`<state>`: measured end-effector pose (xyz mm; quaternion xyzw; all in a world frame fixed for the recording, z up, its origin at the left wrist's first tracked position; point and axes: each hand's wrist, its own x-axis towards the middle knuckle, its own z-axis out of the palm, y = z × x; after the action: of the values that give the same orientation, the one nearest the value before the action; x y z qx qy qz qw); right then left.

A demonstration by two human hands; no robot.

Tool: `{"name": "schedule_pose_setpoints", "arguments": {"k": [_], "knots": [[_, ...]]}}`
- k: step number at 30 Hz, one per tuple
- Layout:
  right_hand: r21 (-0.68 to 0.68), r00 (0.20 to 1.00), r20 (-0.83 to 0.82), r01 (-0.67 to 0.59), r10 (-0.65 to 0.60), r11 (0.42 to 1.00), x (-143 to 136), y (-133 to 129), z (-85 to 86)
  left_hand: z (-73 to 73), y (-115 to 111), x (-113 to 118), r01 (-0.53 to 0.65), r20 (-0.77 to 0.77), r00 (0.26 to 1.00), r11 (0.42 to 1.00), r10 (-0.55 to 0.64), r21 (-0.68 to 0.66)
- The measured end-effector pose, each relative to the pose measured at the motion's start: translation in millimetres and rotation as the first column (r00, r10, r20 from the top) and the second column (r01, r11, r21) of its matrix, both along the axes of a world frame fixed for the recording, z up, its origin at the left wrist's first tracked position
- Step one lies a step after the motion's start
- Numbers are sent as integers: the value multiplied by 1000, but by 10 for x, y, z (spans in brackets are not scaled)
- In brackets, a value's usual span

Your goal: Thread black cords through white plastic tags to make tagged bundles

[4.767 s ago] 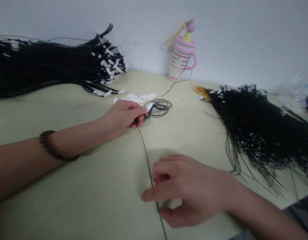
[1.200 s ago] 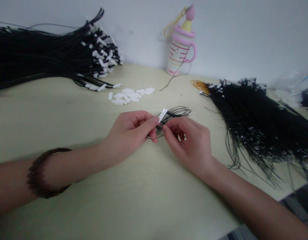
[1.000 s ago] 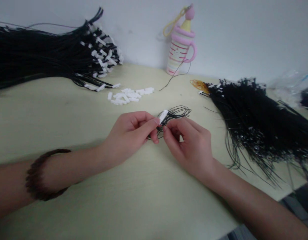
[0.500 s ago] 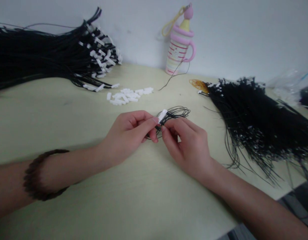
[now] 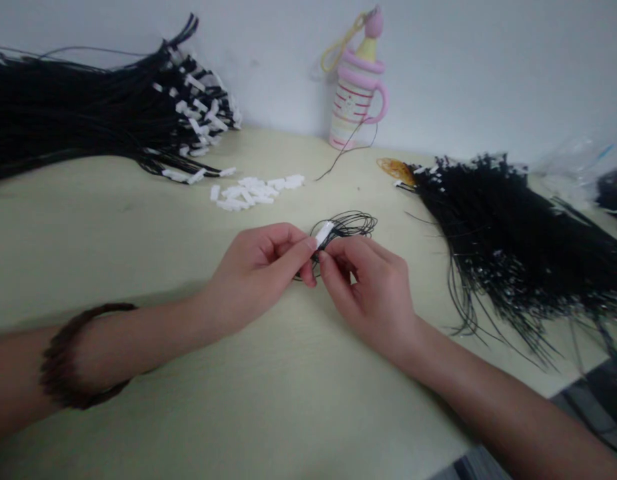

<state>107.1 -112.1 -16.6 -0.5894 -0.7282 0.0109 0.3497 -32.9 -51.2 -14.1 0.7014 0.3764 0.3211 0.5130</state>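
My left hand (image 5: 271, 270) pinches a small white plastic connector (image 5: 325, 233) between thumb and fingers, its far end sticking up and to the right. Close against it, my right hand (image 5: 371, 287) is closed with thumb and forefinger pressed together at the connector's lower side. What sits between those right fingertips is hidden, though thin black wire shows right beside them. A loose coil of thin black wire (image 5: 357, 222) lies on the table just behind both hands.
Loose white connectors (image 5: 255, 192) lie beyond my left hand. A thick bundle of black cables (image 5: 88, 107) with white ends fills the back left, another black wire bundle (image 5: 523, 233) the right. A pink-handled bottle (image 5: 355, 97) stands by the wall.
My right hand has drawn slightly closer to the connector and my left fingers. The whole view has shifted a little; the grip looks otherwise the same.
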Motion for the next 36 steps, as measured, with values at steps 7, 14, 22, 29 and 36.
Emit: {"name": "schedule_pose_setpoints", "arguments": {"k": [7, 14, 22, 29, 36], "knots": [[49, 995, -86, -51, 55, 998, 1, 13, -10, 18, -8, -7, 13, 5, 1000, 1000, -13, -23], [-123, 908, -415, -126, 65, 984, 209, 121, 16, 94, 261, -57, -89, 289, 947, 980, 139, -180], [-349, 290, -935, -653, -205, 672, 255, 193, -38, 475, 336, -152, 103, 526, 844, 933, 102, -346], [-295, 215, -952, -439, -220, 849, 421, 295, -74, 741, 94, -302, 274, 206, 943, 961, -262, -30], [-308, 502, -831, -57, -240, 950, 593, 394, -49, 397, -85, -298, 786, -756, 592, 409, -281, 463]]}}
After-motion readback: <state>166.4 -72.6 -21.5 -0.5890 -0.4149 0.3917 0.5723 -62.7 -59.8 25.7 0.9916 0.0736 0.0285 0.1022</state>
